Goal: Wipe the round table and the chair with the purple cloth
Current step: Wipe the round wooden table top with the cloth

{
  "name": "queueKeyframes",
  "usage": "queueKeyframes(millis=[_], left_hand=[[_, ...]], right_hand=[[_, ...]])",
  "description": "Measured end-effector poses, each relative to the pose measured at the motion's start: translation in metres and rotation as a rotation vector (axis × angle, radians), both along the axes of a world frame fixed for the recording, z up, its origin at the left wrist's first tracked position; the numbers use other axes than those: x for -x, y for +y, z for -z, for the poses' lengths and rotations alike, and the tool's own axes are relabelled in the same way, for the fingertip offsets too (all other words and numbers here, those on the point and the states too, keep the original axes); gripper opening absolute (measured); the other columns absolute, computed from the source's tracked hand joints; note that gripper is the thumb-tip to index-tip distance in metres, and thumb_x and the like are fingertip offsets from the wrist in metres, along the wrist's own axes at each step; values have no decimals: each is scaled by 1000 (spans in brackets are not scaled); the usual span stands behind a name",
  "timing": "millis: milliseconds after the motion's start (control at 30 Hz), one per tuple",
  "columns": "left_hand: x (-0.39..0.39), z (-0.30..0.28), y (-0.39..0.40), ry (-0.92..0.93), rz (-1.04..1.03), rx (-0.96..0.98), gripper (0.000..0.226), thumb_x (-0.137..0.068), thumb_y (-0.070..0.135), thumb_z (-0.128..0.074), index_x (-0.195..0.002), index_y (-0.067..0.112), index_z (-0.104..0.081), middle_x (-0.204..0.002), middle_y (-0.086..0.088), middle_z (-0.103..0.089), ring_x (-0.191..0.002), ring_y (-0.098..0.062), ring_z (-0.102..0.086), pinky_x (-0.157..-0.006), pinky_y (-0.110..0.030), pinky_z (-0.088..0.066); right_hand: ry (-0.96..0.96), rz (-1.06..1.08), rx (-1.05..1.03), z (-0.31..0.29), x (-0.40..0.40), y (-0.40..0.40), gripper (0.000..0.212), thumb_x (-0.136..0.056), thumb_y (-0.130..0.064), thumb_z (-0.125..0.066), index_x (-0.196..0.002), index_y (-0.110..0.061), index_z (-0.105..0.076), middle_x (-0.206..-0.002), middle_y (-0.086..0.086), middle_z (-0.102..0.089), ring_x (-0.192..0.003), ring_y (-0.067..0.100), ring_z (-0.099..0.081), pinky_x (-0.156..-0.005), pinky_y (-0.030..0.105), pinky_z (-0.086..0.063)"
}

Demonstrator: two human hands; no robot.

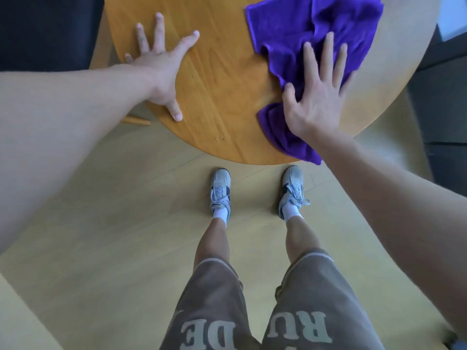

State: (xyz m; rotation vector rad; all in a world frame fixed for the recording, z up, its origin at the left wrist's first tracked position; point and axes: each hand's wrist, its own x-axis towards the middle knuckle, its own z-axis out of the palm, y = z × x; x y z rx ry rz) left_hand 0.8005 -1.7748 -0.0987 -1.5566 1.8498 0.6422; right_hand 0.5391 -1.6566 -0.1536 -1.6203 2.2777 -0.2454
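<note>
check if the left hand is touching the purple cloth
Apart. The head view shows the left hand spread flat on the bare round table, with a wide strip of wood between it and the purple cloth, which the right hand presses.

The round bench [222, 79] has a warm yellow-brown wooden top with visible grain, its curved edge nearest the person. The purple cloth [303, 46] lies crumpled and partly spread on the right part of the bench, one folded corner reaching the bench's near edge and hanging slightly over it.
</note>
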Motion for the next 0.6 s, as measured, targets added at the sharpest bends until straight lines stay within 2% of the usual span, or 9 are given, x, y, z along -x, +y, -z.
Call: queueKeyframes(millis=[67,167,333,433,533,600], left_hand=[[-1,1,0,15,-9,-6,163,-49,25,-104,-152,61,17,-163,-5,43,-152,-42,31,-119,-77,-8],[2,0,-3,16,-20,-40,164,-47,24,-105,-151,61,16,-161,-5,46,-151,-43,33,-118,-79,-8],[2,3,-7,-15,-25,-67,166,-48,24,-105,-151,59,20,-157,-7,50,-150,-45,34,-117,-79,-8],[4,3,-9,-30,-17,-81,166,-50,26,-105,-150,59,24,-155,-6,53,-149,-45,36,-118,-78,-8],[3,2,-9,-35,-18,-98,166,-52,25,-104,-149,59,27,-153,-4,55,-148,-43,38,-119,-76,-8],[3,1,-8,-37,-20,-101,166,-52,25,-104,-150,60,26,-154,-4,55,-149,-43,37,-119,-76,-8]], right_hand=[[45,78,-63,0,-34,1,77,-90,-46,-40,-162,-25,-24,-172,2,-7,-158,35,1,-122,64,-3],[36,83,-77,-2,-81,11,80,-87,-43,-43,-162,-23,-24,-172,2,-9,-158,34,0,-122,64,-4],[53,-133,-49,7,-110,25,80,-87,-41,-46,-161,-22,-26,-171,2,-13,-158,32,0,-122,65,-3],[32,-284,32,13,-92,23,77,-86,-39,-50,-159,-20,-34,-169,1,-22,-158,31,-6,-123,63,-3],[-16,-564,139,19,-44,17,72,-85,-37,-53,-153,-18,-44,-165,0,-33,-157,29,-16,-124,59,-10],[-33,-662,165,23,-9,7,69,-85,-36,-56,-151,-17,-48,-163,-2,-38,-156,27,-20,-125,55,-14]])
